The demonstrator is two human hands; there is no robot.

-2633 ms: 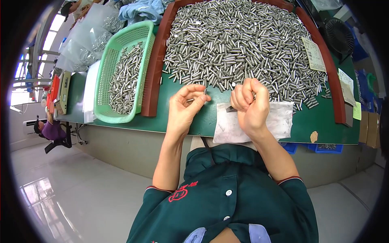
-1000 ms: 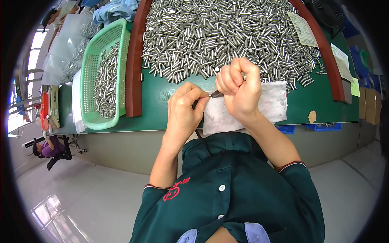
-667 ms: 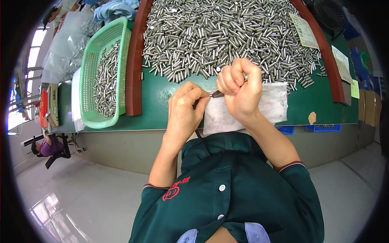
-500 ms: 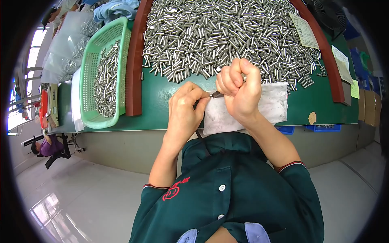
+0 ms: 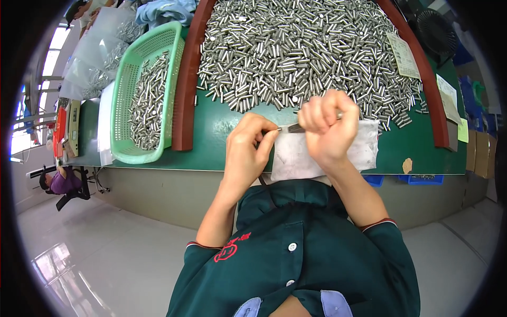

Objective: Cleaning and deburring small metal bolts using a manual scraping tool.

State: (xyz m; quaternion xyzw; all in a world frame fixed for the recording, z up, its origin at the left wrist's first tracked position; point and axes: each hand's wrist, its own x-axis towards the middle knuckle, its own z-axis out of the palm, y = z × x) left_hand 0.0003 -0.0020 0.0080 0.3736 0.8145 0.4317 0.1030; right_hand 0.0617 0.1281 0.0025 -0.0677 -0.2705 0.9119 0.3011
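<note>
Gripping a thin metal pin (image 5: 293, 128) between them, the left hand (image 5: 247, 150) pinches its tip with fingers together while the right hand (image 5: 328, 127) is fisted around the other end, at the frame's centre above a white cloth (image 5: 364, 150) on the green desk (image 5: 211, 142). Behind lies a heap of metal pins (image 5: 296, 53); a green basket (image 5: 122, 105) sits at upper left.

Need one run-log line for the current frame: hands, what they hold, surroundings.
left hand: pinches tip of metal pin | right hand: fist around pin's other end | under hands: white cloth | behind: pin heap | left: green basket with pins
</note>
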